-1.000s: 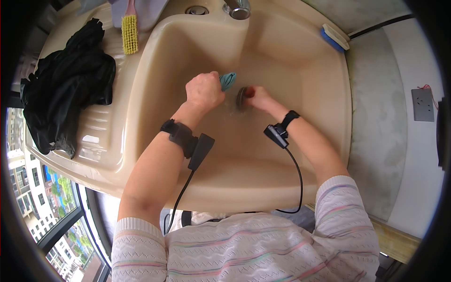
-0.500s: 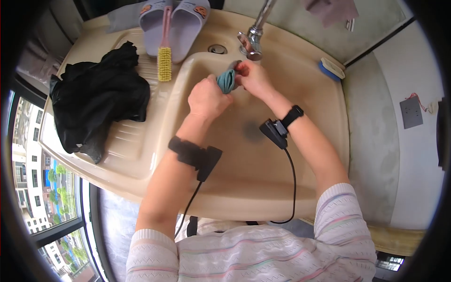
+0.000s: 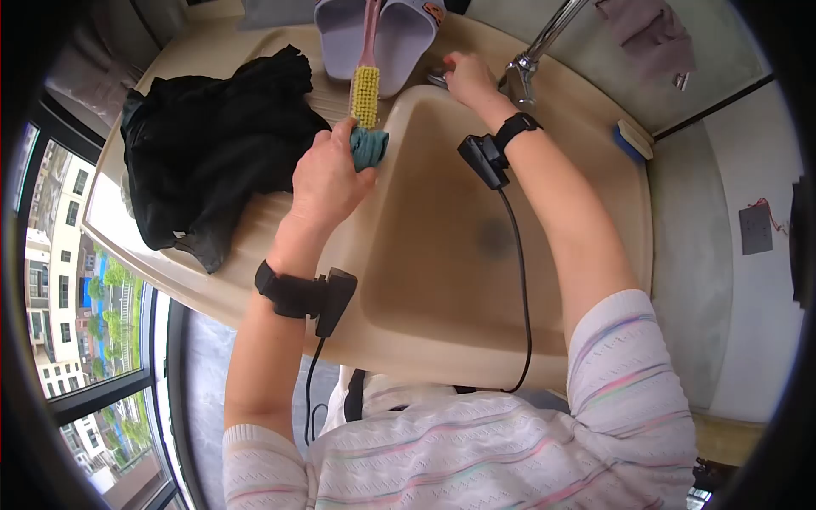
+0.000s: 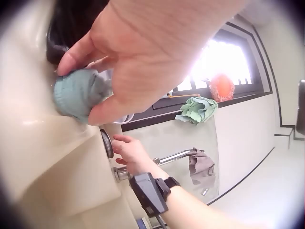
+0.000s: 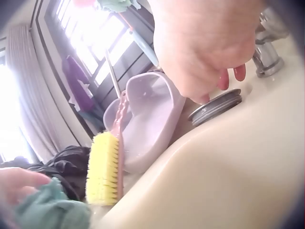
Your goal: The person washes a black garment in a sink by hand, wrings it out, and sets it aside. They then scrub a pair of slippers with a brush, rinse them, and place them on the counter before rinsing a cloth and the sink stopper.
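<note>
My left hand (image 3: pixel 327 177) grips a bunched teal cloth (image 3: pixel 370 149), thumb and fingers around it, over the ledge between basin and drainboard. The cloth's folded end (image 4: pixel 76 93) shows between thumb and fingers in the left wrist view. At the basin's back rim, beside the tap, my right hand (image 3: pixel 473 82) is over a dark round sink plug (image 5: pixel 215 109). Its fingers are bent loosely, fingertips right above the plug's edge. The left wrist view shows a small gap between these fingers and the plug (image 4: pixel 107 143).
A yellow-bristled brush (image 3: pixel 365 95) leans on lilac slippers (image 3: pixel 404 47) behind my left hand. Black wet-looking clothing (image 3: pixel 225 140) lies on the drainboard. The chrome tap (image 3: pixel 520 76) stands right of my right hand. A blue-and-white brush (image 3: pixel 633 140) sits on the right rim.
My right hand has lifted the dark plug out of the basin and brought it to the back rim beside the tap. My left hand has carried the teal cloth left, over the ledge.
</note>
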The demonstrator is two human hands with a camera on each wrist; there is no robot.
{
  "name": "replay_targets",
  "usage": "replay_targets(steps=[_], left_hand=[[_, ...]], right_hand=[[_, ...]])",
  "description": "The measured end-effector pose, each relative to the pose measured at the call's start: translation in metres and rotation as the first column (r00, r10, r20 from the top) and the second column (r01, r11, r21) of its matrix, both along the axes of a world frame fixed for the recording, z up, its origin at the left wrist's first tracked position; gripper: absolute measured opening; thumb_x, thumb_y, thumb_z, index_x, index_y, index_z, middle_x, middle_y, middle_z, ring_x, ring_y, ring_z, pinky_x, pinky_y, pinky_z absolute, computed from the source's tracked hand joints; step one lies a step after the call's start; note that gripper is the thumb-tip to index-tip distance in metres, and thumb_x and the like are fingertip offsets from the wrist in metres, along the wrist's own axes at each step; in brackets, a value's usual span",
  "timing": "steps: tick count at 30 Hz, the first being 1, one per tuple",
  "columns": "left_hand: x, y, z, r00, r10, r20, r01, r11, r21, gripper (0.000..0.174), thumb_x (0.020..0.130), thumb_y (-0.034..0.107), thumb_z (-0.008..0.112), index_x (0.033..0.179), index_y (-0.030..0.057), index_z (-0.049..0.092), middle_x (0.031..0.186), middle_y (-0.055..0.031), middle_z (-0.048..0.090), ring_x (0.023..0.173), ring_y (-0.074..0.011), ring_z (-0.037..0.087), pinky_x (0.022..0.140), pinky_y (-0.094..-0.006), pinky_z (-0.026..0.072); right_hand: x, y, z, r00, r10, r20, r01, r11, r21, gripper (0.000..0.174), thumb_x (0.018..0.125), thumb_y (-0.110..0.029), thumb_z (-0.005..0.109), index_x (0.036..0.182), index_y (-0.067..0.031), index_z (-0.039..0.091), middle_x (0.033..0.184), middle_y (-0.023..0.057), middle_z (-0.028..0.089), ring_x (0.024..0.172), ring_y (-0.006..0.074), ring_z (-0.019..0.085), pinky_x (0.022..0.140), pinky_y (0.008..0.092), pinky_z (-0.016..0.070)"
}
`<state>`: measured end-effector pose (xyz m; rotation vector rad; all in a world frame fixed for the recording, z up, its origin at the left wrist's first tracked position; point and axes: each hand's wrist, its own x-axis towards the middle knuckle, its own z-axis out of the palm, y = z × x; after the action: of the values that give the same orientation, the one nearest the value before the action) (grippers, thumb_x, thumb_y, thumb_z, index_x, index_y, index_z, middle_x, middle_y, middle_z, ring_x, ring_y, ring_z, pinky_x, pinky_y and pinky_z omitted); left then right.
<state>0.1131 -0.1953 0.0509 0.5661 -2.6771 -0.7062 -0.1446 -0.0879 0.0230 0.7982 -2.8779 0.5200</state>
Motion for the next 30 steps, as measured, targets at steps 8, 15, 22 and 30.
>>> replay_targets(steps=[8,15,22,30], left_hand=[[0.004,0.003,0.01,0.989,-0.106,0.1,0.109,0.994,-0.028,0.051,0.065,0.018,0.063,0.114,0.009,0.051,0.091,-0.0126,0.056,0.082,-0.0313,0.057,0.071,-0.0383,0.0464],[0.009,0.0,0.003,0.977,-0.215,0.004,0.214,0.969,-0.125,0.048,0.067,0.012,0.064,0.114,0.0095,0.051,0.094,-0.0117,0.055,0.085,-0.0301,0.056,0.072,-0.0389,0.0469],[0.007,-0.001,-0.003,0.971,-0.21,-0.115,0.205,0.977,-0.052,0.045,0.066,0.009,0.063,0.111,0.0069,0.054,0.088,-0.012,0.057,0.08,-0.0281,0.057,0.07,-0.0347,0.0458],[0.006,0.001,-0.001,0.968,-0.219,-0.119,0.215,0.976,-0.044,0.046,0.068,0.012,0.064,0.112,0.0058,0.053,0.097,-0.0137,0.06,0.087,-0.0279,0.059,0.077,-0.0315,0.0455]], right_hand=[[0.113,0.125,0.077,0.831,0.497,0.248,-0.529,0.845,0.079,0.025,0.076,-0.012,0.058,0.1,-0.0045,0.056,0.095,0.0124,0.056,0.086,0.0279,0.056,0.075,0.0346,0.0455],[0.236,0.327,0.06,0.862,-0.151,0.485,0.033,0.97,0.242,0.019,0.076,-0.014,0.061,0.092,-0.0028,0.061,0.086,0.0118,0.061,0.079,0.0237,0.058,0.069,0.0316,0.0458],[0.312,0.4,0.002,0.761,-0.485,0.431,0.538,0.843,-0.001,0.014,0.079,-0.017,0.058,0.077,-0.0042,0.062,0.067,0.0084,0.059,0.069,0.0239,0.058,0.068,0.034,0.0432],[0.314,0.401,-0.013,0.885,-0.457,0.095,0.462,0.885,-0.052,0.021,0.08,-0.018,0.055,0.064,-0.0049,0.055,0.056,0.0077,0.052,0.057,0.0252,0.051,0.065,0.0353,0.0386]])
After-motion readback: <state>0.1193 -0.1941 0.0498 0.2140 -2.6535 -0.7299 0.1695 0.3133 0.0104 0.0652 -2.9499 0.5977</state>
